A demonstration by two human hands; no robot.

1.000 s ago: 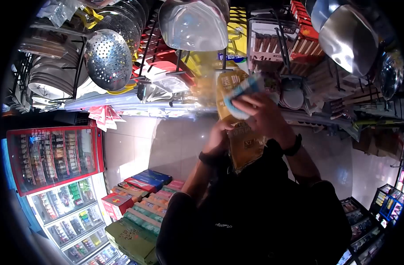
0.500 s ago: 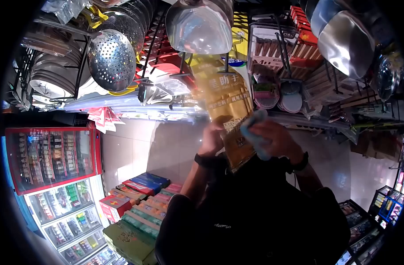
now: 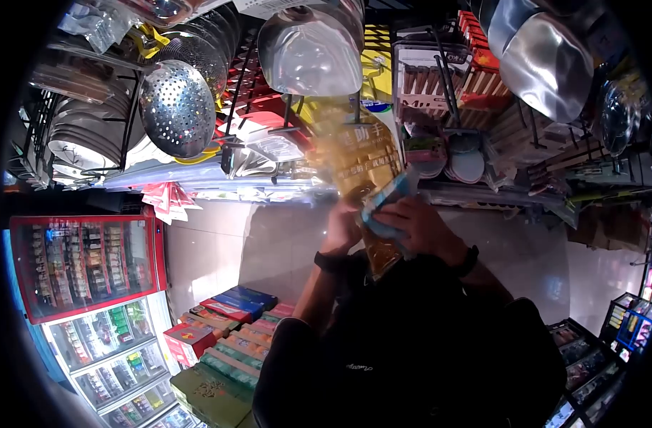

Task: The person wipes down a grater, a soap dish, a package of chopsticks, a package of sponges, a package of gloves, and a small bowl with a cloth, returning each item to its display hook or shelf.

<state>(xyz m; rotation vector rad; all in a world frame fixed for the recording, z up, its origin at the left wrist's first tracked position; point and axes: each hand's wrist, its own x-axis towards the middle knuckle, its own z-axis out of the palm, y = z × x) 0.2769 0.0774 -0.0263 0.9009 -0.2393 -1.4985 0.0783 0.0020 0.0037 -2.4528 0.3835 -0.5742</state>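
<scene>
A long gold plastic packet (image 3: 367, 153) with white printed characters stands out in front of me, slanting down toward my chest. My left hand (image 3: 344, 225) is closed on its lower left edge. In my right hand (image 3: 411, 221) there is a light blue cloth (image 3: 384, 201), pressed against the front of the packet's lower half. The cloth and fingers cover part of the print. A dark band circles each wrist.
Hanging racks above carry a perforated skimmer (image 3: 177, 108), a metal scoop (image 3: 311, 55), a steel ladle-like piece (image 3: 547, 68) and wooden-handled goods (image 3: 422, 82). Stacked boxes (image 3: 215, 389) stand at lower left, near a red-framed display fridge (image 3: 90, 267).
My right hand and the cloth have moved left and slightly up across the packet. The view has shifted a little. My left hand keeps its hold.
</scene>
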